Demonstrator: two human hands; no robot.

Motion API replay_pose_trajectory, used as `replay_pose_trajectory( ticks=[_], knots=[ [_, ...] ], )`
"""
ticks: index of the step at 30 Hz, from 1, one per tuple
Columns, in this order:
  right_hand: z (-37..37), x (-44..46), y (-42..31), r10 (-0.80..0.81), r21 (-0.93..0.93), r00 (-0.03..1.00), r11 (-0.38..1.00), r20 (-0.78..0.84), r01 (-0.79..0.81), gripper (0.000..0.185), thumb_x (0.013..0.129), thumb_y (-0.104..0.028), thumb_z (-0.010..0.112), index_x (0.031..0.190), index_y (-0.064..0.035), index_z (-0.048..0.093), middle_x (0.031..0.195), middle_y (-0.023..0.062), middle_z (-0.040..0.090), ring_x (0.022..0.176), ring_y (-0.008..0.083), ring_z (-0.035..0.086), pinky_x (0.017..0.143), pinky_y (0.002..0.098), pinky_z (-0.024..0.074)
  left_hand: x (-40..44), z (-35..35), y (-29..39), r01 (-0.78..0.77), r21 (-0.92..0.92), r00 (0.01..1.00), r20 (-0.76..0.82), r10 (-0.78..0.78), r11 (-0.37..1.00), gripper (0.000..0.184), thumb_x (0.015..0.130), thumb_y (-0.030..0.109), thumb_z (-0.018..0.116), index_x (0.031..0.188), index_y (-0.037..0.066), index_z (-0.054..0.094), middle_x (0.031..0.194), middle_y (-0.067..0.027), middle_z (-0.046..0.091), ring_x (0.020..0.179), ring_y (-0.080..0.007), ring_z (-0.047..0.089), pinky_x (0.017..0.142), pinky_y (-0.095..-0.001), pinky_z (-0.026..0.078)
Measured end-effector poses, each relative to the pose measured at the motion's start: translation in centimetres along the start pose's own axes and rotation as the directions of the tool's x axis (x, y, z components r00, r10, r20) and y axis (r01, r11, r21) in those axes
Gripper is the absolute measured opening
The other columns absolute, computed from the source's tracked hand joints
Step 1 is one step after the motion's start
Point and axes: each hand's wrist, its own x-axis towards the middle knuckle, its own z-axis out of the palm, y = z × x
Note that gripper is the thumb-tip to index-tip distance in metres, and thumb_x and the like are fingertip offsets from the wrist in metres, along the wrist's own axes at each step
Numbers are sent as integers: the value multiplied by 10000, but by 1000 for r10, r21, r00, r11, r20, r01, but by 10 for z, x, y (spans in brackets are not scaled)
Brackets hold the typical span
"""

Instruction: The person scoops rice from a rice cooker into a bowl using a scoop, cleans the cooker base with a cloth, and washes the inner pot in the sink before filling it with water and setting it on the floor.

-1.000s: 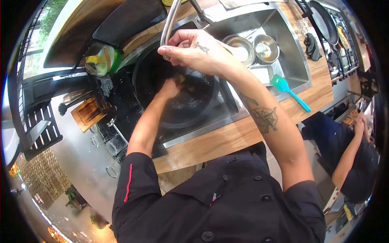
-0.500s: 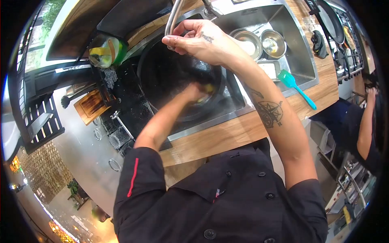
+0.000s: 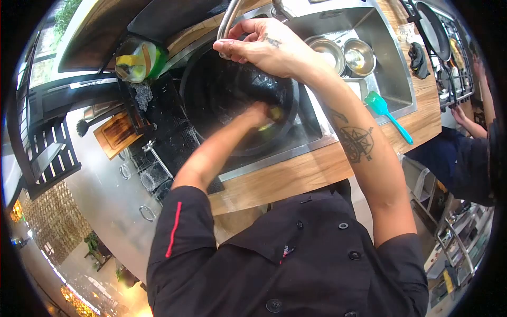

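Observation:
A large dark round pan (image 3: 208,84) sits in the left sink basin. My left hand (image 3: 257,112), smeared by motion, reaches down into it, closed on a yellow-green sponge (image 3: 275,112) pressed near the pan's right inner wall. Above the pan, my right hand (image 3: 264,45) has its fingers pinched round the end of the metal faucet spout (image 3: 227,22). Whether water runs from the spout is hard to make out.
Metal bowls (image 3: 359,57) stand in the right sink basin (image 3: 393,84). A turquoise brush (image 3: 390,119) lies across the basin edge onto the wooden counter (image 3: 296,177). A green-and-yellow container (image 3: 136,66) is at the back left. Another person (image 3: 449,164) stands at right.
My left hand and the sponge have shifted slightly within the pan. My right hand keeps its hold on the spout. The person at right has moved their arms.

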Motion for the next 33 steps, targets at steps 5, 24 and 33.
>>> replay_pose_trajectory(
  ticks=[5,24,33],
  knots=[
    [1,-3,-22,-25,-149,998,989,-53,17,380,979,-394,797,1102,-35,774,915,38,777,808,83,672,780,256,554,-11,-6,-13,79,-37,989,131,-74,996,530,849,400,831,1256,68,761,1245,-248,732,1143,-356,729,958,-441,591],
    [0,-5,-44,41,-394,996,916,-82,-70,509,910,-463,816,1108,5,784,946,156,789,882,252,761,847,360,590,65,-56,-113,357,-360,733,-463,-497,862,407,1090,317,490,1180,50,784,1231,-243,743,1152,-413,721,956,-486,594],
    [0,-6,-35,43,-284,997,957,-63,-59,399,944,-435,804,1051,-50,812,847,44,746,783,113,660,772,296,541,10,26,-68,484,-76,875,33,-482,872,575,1074,309,535,1524,-48,526,1586,-298,487,1441,-369,544,1210,-457,408]
  ],
)
